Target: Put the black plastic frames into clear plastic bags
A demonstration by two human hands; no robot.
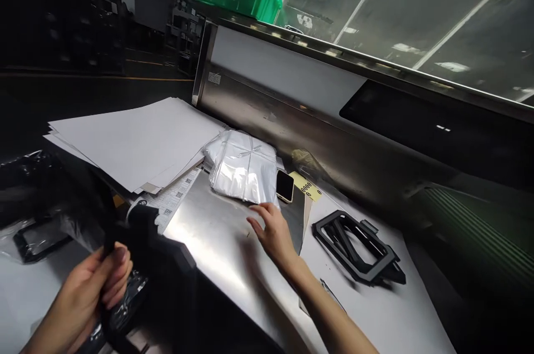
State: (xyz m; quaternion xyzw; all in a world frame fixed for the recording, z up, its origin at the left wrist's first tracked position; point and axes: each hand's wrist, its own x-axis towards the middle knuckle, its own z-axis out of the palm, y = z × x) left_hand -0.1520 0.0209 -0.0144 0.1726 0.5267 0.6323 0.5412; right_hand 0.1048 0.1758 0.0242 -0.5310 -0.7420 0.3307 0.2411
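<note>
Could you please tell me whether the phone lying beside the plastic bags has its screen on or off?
Off: the phone lies flat with a dark, unlit screen beside the plastic bags.

Black plastic part [137, 242]: dark, angular moulded piece, glossy edges, held upright-tilted; its left edge passes between the fingers [114, 273] of the left hand [85, 298], which are curled round it. Lower end hidden below them; exact shape hard to tell.

Stack of clear plastic bags [244, 167]: flat, shiny, translucent white, creased, lying on the steel surface just beyond the fingertips [261, 210] of the right hand [273, 234]; contact cannot be told.
</note>
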